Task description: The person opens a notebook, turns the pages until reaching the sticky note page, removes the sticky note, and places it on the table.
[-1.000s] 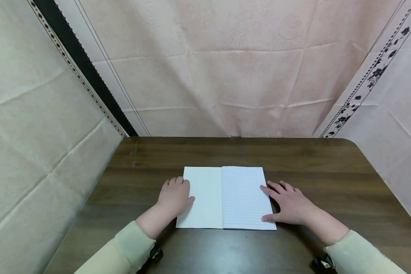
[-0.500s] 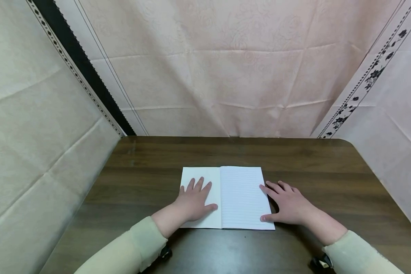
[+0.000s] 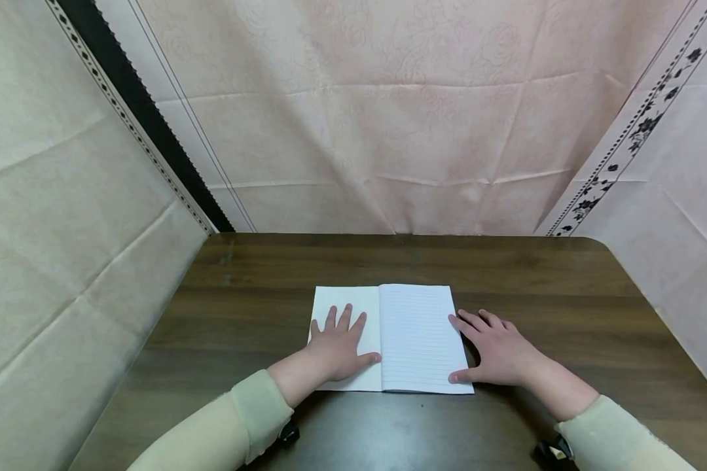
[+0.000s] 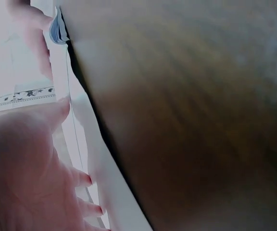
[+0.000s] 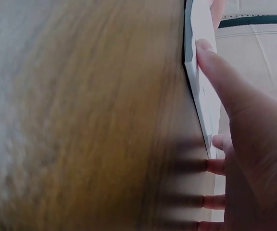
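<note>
An opened notebook [image 3: 415,340] lies flat on the wooden table, its left page plain and its right page ruled with lines. Spread over the plain left page is my left hand [image 3: 337,352], fingers straight and the thumb reaching the centre fold. At the right edge of the lined page rests my right hand [image 3: 497,353]; its thumb and index fingertip touch the page while the other fingers extend past the edge onto the table. In the right wrist view the thumb [image 5: 220,72] lies on top of the notebook's page block.
The brown wooden table [image 3: 412,261] extends around the notebook on all sides. Behind it hangs a pale patterned cloth [image 3: 389,131], with further cloth at the left [image 3: 82,261] and right. A dark wrist strap [image 3: 289,433] shows under the left sleeve.
My left hand has moved from the notebook's left edge rightward onto the left page, its fingers now spread. The right hand stays in place at the right edge.
</note>
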The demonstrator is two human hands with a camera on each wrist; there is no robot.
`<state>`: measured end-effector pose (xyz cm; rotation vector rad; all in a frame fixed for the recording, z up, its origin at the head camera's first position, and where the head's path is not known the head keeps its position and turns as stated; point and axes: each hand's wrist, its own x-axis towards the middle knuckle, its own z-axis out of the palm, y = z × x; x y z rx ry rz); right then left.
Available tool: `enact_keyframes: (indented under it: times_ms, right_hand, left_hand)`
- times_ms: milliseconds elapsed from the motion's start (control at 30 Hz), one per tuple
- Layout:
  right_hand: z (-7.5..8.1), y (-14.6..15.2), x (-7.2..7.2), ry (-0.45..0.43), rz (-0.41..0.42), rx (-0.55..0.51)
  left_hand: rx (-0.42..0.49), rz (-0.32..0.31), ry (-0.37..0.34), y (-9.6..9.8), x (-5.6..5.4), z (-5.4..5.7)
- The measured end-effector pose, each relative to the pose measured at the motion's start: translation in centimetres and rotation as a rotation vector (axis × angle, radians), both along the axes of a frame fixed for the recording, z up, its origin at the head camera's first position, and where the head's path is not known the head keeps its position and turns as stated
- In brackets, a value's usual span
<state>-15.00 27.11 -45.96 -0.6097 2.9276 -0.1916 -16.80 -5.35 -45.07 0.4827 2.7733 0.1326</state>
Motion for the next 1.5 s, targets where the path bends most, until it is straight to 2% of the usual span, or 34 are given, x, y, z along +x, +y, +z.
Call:
enact_keyframes:
  times_ms: [233,967,1100,1333,1500]
  right_hand:
    - [0.0,0.0,-0.1,0.012,0.013,0.012]
    - [0.0,-0.2,0.0,0.014,-0.022,-0.004]
    - [0.0,-0.3,0.0,0.014,-0.019,-0.002]
    - [-0.1,-0.2,0.0,0.016,-0.013,0.001]
    - [0.0,-0.2,0.1,0.026,0.005,-0.008]
  left_hand:
    - [-0.014,0.001,0.017,0.1,0.1,0.1]
    - [0.004,0.014,0.011,0.1,-0.2,0.1]
    - [0.022,0.019,0.036,0.2,-0.1,0.2]
    - [0.045,-0.048,0.118,0.7,0.6,0.6]
    - [0.043,-0.052,0.126,1.0,0.8,0.6]
